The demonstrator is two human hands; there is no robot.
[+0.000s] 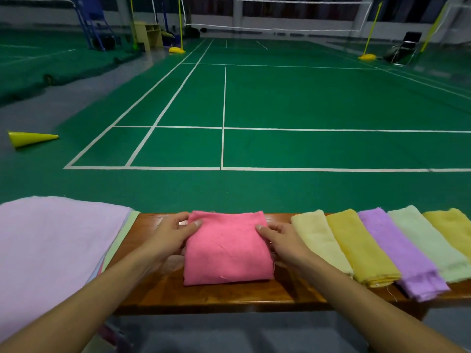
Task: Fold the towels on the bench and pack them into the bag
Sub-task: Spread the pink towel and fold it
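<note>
Both hands (170, 235) (283, 238) forward, thumbs up, fingers seemingly curled under.

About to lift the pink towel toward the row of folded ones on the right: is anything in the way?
Nothing visible blocks it. Both hands, left hand and right hand, already grip the pink towel. Only bare bench separates it from the nearest folded cream towel. No bag is in view.

One view only: head cam, wide-angle, looking fwd and down from just behind both hands, close over the bench (229, 296). It faces out across the green court (305, 98) toward the net (275, 14), far beyond the grip.
</note>
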